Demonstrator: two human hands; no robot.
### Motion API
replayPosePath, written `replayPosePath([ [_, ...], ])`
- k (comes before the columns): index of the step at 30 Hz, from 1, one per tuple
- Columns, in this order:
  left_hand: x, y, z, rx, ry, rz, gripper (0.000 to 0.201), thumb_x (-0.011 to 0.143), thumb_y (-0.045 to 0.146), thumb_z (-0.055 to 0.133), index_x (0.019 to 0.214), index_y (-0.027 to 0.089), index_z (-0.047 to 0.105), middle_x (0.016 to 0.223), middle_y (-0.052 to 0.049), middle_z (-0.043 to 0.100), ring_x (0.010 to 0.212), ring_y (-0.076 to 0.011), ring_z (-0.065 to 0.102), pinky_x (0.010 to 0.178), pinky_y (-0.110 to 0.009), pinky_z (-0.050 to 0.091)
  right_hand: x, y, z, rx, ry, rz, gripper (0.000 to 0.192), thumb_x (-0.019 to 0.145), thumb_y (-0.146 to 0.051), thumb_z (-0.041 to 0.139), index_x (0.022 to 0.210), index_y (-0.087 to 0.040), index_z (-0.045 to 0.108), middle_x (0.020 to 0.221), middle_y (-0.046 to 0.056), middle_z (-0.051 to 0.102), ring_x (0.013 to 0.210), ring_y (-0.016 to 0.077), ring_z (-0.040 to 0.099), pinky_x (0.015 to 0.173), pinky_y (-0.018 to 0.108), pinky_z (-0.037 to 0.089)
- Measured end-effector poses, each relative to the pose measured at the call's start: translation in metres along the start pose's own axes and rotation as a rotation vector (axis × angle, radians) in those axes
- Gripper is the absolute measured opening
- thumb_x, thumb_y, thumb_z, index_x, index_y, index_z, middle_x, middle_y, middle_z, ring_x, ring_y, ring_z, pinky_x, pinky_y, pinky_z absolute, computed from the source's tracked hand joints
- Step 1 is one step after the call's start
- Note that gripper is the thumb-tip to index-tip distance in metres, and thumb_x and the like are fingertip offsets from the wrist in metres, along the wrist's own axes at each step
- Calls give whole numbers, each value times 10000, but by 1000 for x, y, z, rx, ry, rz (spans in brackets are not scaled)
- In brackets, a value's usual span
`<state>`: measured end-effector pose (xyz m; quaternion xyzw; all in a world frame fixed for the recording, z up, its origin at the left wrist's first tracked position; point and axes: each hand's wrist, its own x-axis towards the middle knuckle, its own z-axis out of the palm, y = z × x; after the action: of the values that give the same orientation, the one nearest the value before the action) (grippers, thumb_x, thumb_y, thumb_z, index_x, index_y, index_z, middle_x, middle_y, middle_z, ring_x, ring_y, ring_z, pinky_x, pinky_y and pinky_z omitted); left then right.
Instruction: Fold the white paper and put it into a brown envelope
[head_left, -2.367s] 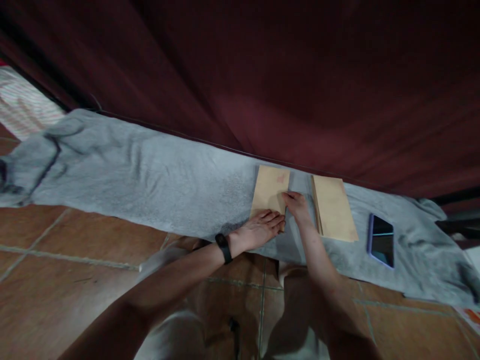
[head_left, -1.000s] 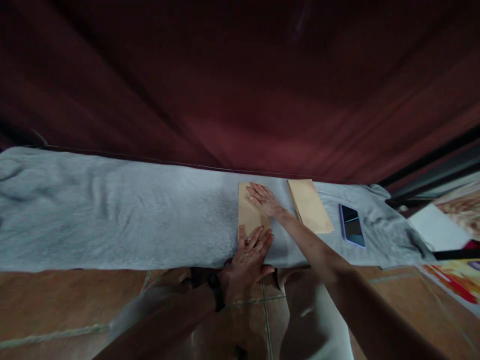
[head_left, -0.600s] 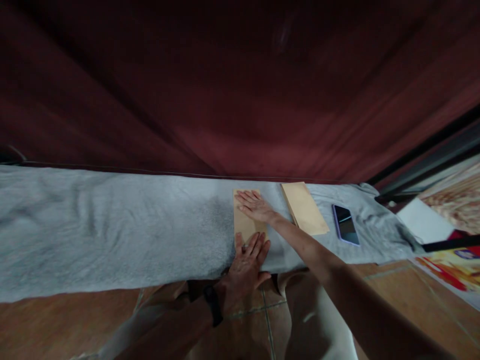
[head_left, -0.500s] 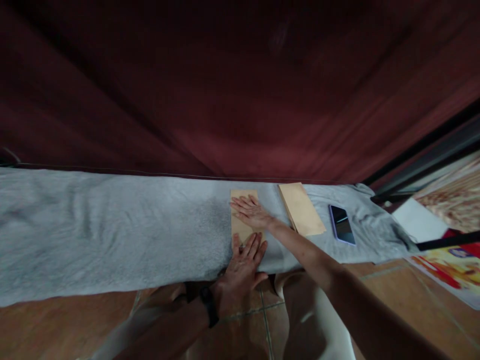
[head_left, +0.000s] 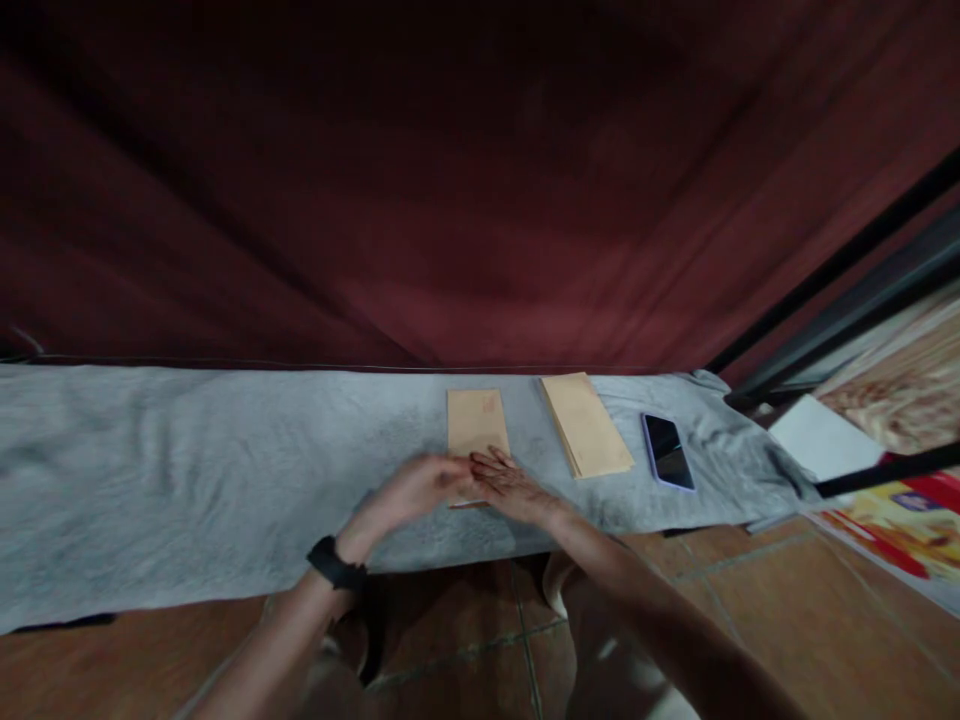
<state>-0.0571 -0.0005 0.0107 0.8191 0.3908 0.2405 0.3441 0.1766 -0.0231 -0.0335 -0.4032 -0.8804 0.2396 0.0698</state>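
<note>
A brown paper envelope [head_left: 474,418] lies on the grey cloth, with faint reddish print near its top right corner. My right hand [head_left: 511,488] rests on its lower part, fingers stretched out and flat. My left hand [head_left: 424,484], with a black band on the wrist, is at the envelope's lower left; its fingertips meet those of my right hand. Motion blurs it, so I cannot make out whether it grips the paper. The two hands hide much of the envelope's lower half. Right of them sits a stack of similar brown envelopes [head_left: 591,425].
A phone [head_left: 667,452] in a light purple case lies right of the stack. The grey cloth [head_left: 225,480] covers a long, narrow surface in front of a dark red curtain [head_left: 465,220]. Dark bars and a white card [head_left: 825,438] are at the right, above the tiled floor [head_left: 757,580].
My left hand has turned and moved from below the envelope to its lower left side. My right hand has slid down from the upper part, baring the print. The view has shifted slightly.
</note>
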Motion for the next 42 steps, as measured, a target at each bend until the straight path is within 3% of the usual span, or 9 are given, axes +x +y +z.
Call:
replayPosePath([
  [3,14,-27,-52,-48,950,-163,452,965,475,488,1329,225,585,1369,-81,635,1287,-258,571,1128,-442,420,-2,-4,6,-82,40,-27,466,1091,-385,284,1537,-314,395,1623,-28,362,1524,171,274,1289,461,124],
  [4,17,-33,-60,-40,1129,-177,474,983,455,457,1392,224,527,1441,-95,576,1341,-247,524,1161,-451,382,-3,-5,7,-110,53,-44,472,1086,-391,306,1541,-298,388,1630,-18,346,1528,179,263,1289,465,118],
  [5,21,-37,-61,-26,1131,-175,496,980,449,470,1422,224,498,1487,-104,532,1376,-244,490,1179,-456,362,-4,-6,8,-132,63,-62,483,1081,-396,327,1546,-278,383,1636,-4,334,1532,187,253,1289,467,116],
  [10,51,-41,-5,124,384,-2,539,1027,481,333,1414,168,540,1532,-117,495,1435,-223,437,1216,-431,321,-11,-9,7,-137,42,-154,542,1070,-423,358,1564,-198,344,1649,59,302,1540,201,230,1287,453,116],
  [16,113,-60,38,508,-12,49,598,1038,454,250,1529,153,414,1608,-100,390,1512,-219,300,1252,-428,229,-14,-9,-3,16,-17,-191,587,1016,-445,514,1547,-229,387,1631,74,344,1529,197,261,1276,422,116],
  [21,119,-74,44,684,-74,31,600,1037,490,249,1578,244,334,1640,-30,334,1539,-217,227,1263,-435,140,-14,1,-9,377,-24,-243,366,1000,-346,562,1359,-310,623,1475,18,576,1426,175,447,1232,396,240],
  [25,106,-63,47,705,-124,102,554,1047,474,241,1570,320,337,1650,29,306,1554,-219,169,1260,-474,57,-12,19,-16,801,17,-29,355,982,-441,542,1090,-193,771,1130,67,762,1102,230,688,1023,371,499],
  [33,87,-41,59,652,-230,215,530,1036,390,330,1559,308,356,1662,6,279,1552,-194,176,1259,-444,62,-10,28,-26,1174,169,143,264,886,-449,610,869,-215,733,1002,72,742,1029,232,675,1059,395,489],
  [42,68,-28,70,569,-271,211,576,1058,423,223,1563,175,345,1637,-72,335,1527,-152,246,1260,-358,134,-9,42,-24,1227,334,197,388,818,-577,686,848,-191,716,880,68,738,851,206,684,881,366,565],
])
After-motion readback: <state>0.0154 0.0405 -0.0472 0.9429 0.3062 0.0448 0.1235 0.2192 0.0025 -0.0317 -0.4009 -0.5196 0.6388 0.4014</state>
